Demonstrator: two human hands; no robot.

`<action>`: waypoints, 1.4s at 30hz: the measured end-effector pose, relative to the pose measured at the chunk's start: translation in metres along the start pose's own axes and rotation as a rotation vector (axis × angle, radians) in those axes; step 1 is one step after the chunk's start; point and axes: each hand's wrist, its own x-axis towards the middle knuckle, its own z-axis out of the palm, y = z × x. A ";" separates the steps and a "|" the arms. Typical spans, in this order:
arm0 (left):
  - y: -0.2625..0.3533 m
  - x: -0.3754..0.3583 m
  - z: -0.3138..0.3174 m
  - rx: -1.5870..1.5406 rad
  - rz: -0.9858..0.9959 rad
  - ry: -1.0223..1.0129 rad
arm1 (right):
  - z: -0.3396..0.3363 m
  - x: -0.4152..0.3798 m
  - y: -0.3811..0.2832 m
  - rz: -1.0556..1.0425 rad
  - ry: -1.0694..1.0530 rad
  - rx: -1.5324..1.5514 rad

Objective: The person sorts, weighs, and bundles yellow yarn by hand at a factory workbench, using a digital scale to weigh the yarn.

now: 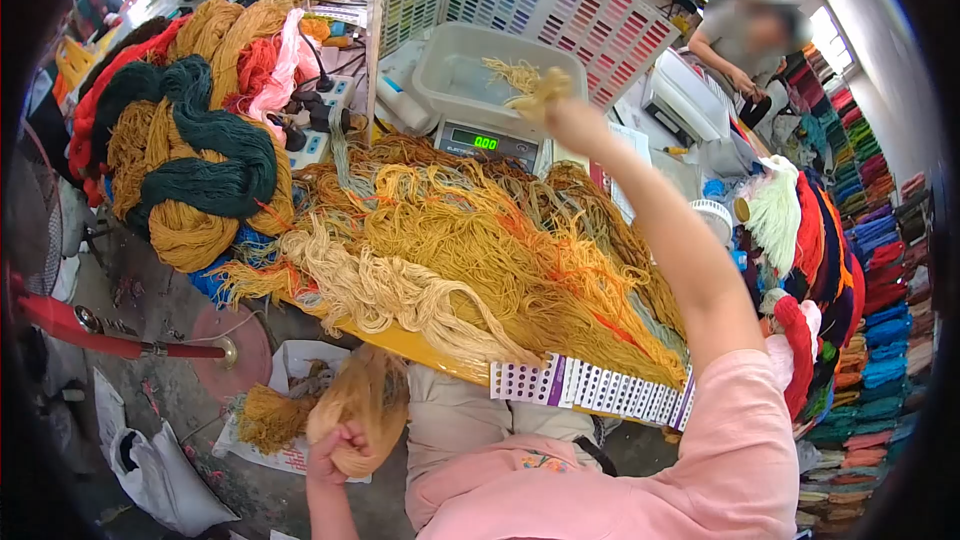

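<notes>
Over the right rim of a clear plastic bin, my right hand is closed on a bunch of pale yellow yarn. Loose yellow strands lie inside the bin. Beneath it, a digital scale reads 0.00 in green. Down by my left leg, my left hand has its fingers curled at the edge of a tan, thin, see-through bundle; I cannot tell whether that is fine yarn or a bag. A cream yarn hank lies across the golden yarn heap in front of me.
Color charts stand behind the bin. Shade cards with holes line the table's near edge. Piled hanks rise at left, more hanks at right. A red bar crosses at lower left. Another person sits at upper right.
</notes>
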 end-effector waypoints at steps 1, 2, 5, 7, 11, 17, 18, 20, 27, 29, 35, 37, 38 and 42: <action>-0.002 0.002 0.010 0.076 -0.024 -0.088 | 0.009 -0.021 -0.003 -0.100 -0.040 0.072; -0.003 0.003 0.033 0.004 -0.070 -0.206 | 0.019 -0.041 -0.009 -0.107 0.206 0.257; -0.010 0.018 0.082 -0.098 -0.135 -0.497 | 0.037 -0.092 -0.026 0.034 0.512 0.822; -0.019 0.029 0.107 -0.099 -0.134 -0.478 | 0.062 -0.129 -0.039 0.076 0.424 1.034; -0.030 0.062 0.159 0.234 -0.163 -0.209 | 0.068 -0.202 -0.087 -0.103 0.256 1.068; -0.053 0.074 0.184 0.266 0.039 -0.149 | 0.047 -0.247 -0.124 -0.010 0.054 1.535; -0.057 0.076 0.181 0.245 0.103 -0.110 | 0.043 -0.249 -0.124 -0.010 0.053 1.541; -0.062 0.075 0.182 0.232 0.164 -0.064 | 0.029 -0.255 -0.123 0.065 -0.094 1.702; -0.065 0.067 0.196 0.228 0.143 -0.246 | 0.020 -0.256 -0.137 0.089 -0.169 1.852; -0.064 0.067 0.196 0.242 0.075 -0.392 | 0.025 -0.256 -0.137 0.043 -0.157 1.779; -0.068 0.072 0.191 0.199 0.033 -0.375 | 0.023 -0.254 -0.134 0.059 -0.236 1.780; -0.070 0.077 0.185 0.279 0.094 -0.320 | 0.025 -0.250 -0.130 0.050 -0.247 1.791; -0.071 0.078 0.183 0.364 0.154 -0.265 | 0.027 -0.243 -0.127 -0.041 -0.195 1.768; -0.054 0.067 0.174 0.275 0.132 -0.184 | 0.038 -0.183 -0.084 -0.073 0.106 1.266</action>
